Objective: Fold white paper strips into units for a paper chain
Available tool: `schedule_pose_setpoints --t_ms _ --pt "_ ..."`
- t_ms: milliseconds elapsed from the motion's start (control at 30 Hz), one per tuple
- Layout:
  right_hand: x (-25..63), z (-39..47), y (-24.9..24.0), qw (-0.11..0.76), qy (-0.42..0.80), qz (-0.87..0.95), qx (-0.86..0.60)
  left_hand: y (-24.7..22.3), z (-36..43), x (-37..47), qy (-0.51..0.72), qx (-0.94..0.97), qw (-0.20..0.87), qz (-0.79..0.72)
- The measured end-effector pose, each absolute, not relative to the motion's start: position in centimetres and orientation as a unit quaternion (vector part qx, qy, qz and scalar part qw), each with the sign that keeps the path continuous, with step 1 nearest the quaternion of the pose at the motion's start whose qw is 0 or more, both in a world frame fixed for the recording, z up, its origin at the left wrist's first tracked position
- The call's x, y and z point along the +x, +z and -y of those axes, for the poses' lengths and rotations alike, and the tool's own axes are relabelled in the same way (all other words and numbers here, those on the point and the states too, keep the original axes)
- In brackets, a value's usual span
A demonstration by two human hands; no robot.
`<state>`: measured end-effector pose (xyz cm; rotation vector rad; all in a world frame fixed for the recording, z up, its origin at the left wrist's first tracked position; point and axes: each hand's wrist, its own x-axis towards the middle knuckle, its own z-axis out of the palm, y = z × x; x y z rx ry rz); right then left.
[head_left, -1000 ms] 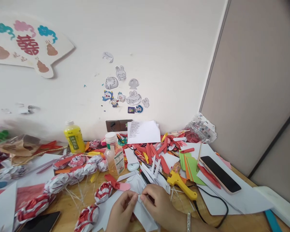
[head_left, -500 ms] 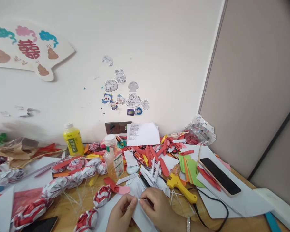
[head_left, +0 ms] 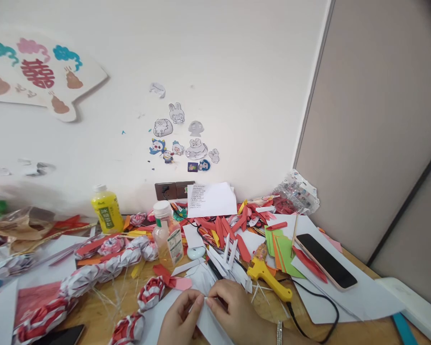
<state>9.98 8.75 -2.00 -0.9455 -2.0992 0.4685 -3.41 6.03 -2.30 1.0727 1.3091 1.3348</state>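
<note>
A white sheet of paper is pinched at its top edge between both hands, low in the middle of the view. My left hand is closed, thumb and bent fingers meeting on the paper. Right beside it, my right hand pinches the same edge, with a sparkling bracelet on its wrist. The fingertips of the two hands nearly touch. Just beyond them lie folded white paper strips. Left of the hands sits a red-and-white folded paper roll.
A yellow glue gun with a black cord lies right of my hands. A phone rests on white sheets farther right. A clear bottle and a yellow drink bottle stand behind. Red paper scraps line the wall.
The view has shifted slightly, so the wall pictures appear a little farther left. Both hands keep their pinch on the paper, with almost no visible movement.
</note>
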Motion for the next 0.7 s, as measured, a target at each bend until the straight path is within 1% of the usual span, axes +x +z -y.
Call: schedule_pose_setpoints --t_ms 300,467,700 --pt "10.0 -8.8 -1.8 0.389 0.176 0.827 -0.364 -2.5 -6.0 -3.5 0.539 0.443 0.475 -0.537" --pt "9.9 -8.7 -1.8 0.388 0.178 0.823 -0.376 -2.2 -5.9 -3.9 0.513 0.47 0.483 -0.532" --pt "9.9 -8.9 -2.0 0.392 0.182 0.82 -0.376 -3.0 -6.2 -4.5 0.497 0.504 0.475 -0.523"
